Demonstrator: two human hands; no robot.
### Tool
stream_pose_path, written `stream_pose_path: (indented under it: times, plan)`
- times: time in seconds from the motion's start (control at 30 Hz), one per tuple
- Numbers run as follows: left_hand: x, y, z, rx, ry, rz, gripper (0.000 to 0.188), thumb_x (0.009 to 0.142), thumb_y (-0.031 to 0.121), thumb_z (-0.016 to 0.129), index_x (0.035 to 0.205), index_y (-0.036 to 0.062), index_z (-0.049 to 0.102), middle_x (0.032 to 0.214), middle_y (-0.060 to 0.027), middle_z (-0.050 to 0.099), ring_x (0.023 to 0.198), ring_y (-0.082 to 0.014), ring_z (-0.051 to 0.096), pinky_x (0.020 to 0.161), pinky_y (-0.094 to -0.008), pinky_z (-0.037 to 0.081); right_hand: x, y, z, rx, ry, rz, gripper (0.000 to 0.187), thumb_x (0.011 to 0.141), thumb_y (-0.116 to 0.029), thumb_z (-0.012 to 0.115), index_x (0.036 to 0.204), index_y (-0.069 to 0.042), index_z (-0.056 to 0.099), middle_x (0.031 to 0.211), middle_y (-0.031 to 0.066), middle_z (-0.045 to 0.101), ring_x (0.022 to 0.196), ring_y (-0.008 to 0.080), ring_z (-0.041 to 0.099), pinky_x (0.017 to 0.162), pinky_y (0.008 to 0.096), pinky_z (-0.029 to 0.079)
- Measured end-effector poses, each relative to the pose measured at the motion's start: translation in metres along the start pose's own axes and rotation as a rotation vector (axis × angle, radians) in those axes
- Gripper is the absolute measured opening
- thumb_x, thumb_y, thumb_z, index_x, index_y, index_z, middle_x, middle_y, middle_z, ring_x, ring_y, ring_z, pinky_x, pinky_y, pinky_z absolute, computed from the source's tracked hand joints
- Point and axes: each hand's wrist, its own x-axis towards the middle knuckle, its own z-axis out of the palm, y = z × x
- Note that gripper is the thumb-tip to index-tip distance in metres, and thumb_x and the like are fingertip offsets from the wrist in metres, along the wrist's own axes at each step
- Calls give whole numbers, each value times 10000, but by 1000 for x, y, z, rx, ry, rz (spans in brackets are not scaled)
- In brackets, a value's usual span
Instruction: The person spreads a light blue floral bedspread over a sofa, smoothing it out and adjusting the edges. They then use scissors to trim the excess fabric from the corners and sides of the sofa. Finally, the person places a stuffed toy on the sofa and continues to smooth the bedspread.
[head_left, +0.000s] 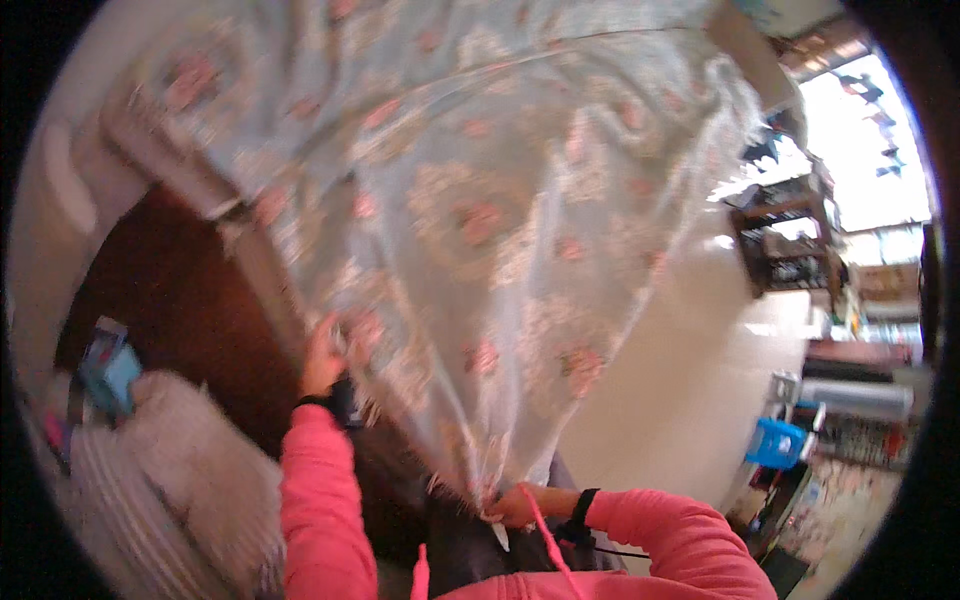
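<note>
A large pale grey-blue cloth [420,240] with pink flowers and a fringed edge spreads away from me, drawn to a point near my body. My left hand [322,358] is closed on its left fringed edge. Near my lap, my right hand [514,506] grips the gathered near corner. Folds run from that corner toward the far end. A small white tip [501,537] shows just below the right hand; what it is I cannot tell. Under the cloth's left side runs a brown edge [262,272], probably of furniture.
On the left is a dark brown surface [165,290] with a light blue box [112,376] and a beige cushion [200,440]. Pale floor [640,390] lies to the right. Beyond it stand a dark rack [790,235], a blue plastic basket [776,443] and a bright window [865,150].
</note>
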Motion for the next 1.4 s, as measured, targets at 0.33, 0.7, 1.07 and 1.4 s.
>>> stream_pose_path:
  times: [0.33, 0.7, 1.07, 1.4]
  plan:
    - [121, -59, -137, -169, 697, -408, 572, 760, 439, 621, 982, -85, 562, 922, -137, 594, 735, -222, 570, 573, -353, 452, 81, 72, 21, -188, 116, 270, 302, 784, -288, 496, 1031, -116, 479, 763, 181, 592, 705, 384, 571, 593, 490, 429]
    - [74, -58, -291, 483, 775, -308, 499, 819, 406, 544, 988, -61, 582, 836, -188, 627, 689, -283, 592, 615, -373, 463, 124, 55, 35, -181, 286, 130, 282, 698, -239, 517, 938, -92, 511, 694, 184, 582, 654, 375, 577, 593, 488, 442]
    - [85, -108, -280, 814, 756, -418, 541, 826, 452, 489, 847, -76, 606, 887, -259, 594, 794, -381, 568, 690, -428, 440, 134, 90, 35, -427, 440, 312, 723, 709, -274, 598, 1334, -155, 255, 1106, 103, 487, 1026, 269, 481, 792, 455, 400]
    - [-7, -76, -101, 528, 625, -96, 377, 745, 207, 644, 1013, -24, 515, 967, -162, 568, 892, -276, 536, 798, -357, 423, 95, 81, 55, 332, 353, -40, 475, 753, -227, 562, 1198, -91, 465, 1142, 147, 528, 1043, 300, 509, 874, 375, 405]
